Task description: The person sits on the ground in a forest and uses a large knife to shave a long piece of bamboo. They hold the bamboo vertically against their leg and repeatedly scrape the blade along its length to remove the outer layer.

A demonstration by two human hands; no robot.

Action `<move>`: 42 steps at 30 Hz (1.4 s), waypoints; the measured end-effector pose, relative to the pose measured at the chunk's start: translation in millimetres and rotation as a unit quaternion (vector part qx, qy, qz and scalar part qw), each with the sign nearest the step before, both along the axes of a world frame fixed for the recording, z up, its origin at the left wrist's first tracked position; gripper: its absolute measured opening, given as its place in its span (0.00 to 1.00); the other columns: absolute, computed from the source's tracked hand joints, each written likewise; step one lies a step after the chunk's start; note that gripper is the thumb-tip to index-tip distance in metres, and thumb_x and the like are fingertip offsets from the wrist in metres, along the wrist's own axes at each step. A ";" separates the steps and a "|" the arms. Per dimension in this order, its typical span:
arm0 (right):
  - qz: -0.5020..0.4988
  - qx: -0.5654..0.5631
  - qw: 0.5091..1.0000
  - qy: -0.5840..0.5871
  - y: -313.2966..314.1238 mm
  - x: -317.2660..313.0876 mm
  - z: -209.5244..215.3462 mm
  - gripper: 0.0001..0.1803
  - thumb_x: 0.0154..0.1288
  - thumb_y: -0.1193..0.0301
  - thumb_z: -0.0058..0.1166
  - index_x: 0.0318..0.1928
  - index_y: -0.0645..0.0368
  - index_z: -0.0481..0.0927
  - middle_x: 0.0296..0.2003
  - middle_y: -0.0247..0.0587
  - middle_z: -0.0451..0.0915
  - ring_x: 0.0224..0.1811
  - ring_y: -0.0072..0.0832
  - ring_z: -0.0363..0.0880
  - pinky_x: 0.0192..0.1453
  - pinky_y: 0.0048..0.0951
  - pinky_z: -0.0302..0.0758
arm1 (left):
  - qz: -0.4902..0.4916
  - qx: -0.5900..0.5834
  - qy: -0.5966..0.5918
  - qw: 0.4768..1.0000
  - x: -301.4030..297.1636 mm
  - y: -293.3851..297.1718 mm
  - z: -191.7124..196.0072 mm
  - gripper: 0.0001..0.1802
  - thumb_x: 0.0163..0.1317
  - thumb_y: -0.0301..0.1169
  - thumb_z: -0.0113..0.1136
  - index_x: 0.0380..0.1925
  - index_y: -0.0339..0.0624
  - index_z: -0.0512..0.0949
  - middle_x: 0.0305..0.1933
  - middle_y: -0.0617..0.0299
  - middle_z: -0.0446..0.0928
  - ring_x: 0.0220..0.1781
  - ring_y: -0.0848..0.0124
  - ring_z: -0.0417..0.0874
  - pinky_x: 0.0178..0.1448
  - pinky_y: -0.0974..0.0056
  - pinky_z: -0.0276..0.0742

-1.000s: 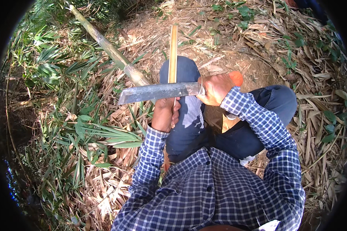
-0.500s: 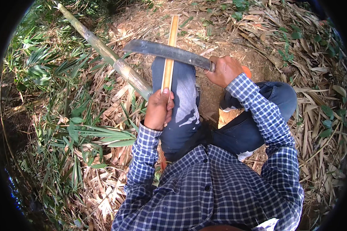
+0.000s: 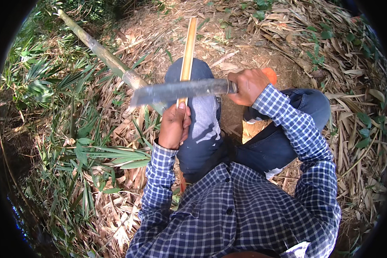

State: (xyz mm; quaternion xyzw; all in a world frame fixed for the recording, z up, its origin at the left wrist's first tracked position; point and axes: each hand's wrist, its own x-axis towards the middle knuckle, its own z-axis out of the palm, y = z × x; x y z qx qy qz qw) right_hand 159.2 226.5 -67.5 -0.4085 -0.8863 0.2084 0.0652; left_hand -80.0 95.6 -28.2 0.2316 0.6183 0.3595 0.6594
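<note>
My left hand (image 3: 174, 124) is closed around the near end of a split bamboo strip (image 3: 188, 56), thumb on top. The strip points away from me over my raised left knee, its pale yellow inner face up. In my right hand (image 3: 249, 86) is the handle of a machete (image 3: 185, 91), an orange end showing past the fist. Its dark blade lies crosswise over the strip just beyond my left thumb, blurred toward the tip. Whether the edge touches the strip I cannot tell.
A long bamboo pole (image 3: 96, 49) slants from the far left down to beside my left knee. Green bamboo leaves (image 3: 120, 155) spread on the left. Dry leaf litter (image 3: 352, 99) covers the ground at right, with small green plants (image 3: 318, 56) farther off.
My right hand has drawn the machete nearer along the bamboo strip, from beyond my knee to close by my left thumb. The blade's tip has swung toward me. My left hand has barely moved.
</note>
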 end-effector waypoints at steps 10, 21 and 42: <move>-0.026 -0.006 1.000 -0.002 13.2 0.7 1.7 0.21 0.56 0.55 0.57 0.43 0.56 0.86 0.17 0.46 0.80 0.18 0.36 0.82 0.29 0.40 0.83 | -0.017 -0.003 -0.004 1.000 -0.8 -1.5 -0.8 0.18 0.77 0.42 0.41 0.31 0.43 0.69 0.16 0.70 0.59 0.09 0.83 0.53 0.11 0.74 0.48; -0.033 0.021 0.999 -0.025 29.3 5.2 2.9 0.21 0.53 0.60 0.59 0.44 0.57 0.86 0.17 0.50 0.80 0.17 0.38 0.80 0.30 0.43 0.82 | -0.053 0.022 0.011 0.998 -4.1 -0.2 -4.7 0.18 0.77 0.41 0.41 0.31 0.43 0.69 0.16 0.71 0.61 0.09 0.83 0.54 0.11 0.74 0.49; -0.208 -0.034 0.973 0.095 51.2 24.7 11.4 0.21 0.58 0.53 0.55 0.36 0.61 0.85 0.13 0.43 0.77 0.14 0.31 0.76 0.24 0.39 0.78 | -0.017 0.114 0.158 0.981 17.0 -2.3 -18.9 0.17 0.76 0.41 0.43 0.34 0.41 0.73 0.15 0.68 0.68 0.08 0.83 0.57 0.11 0.75 0.51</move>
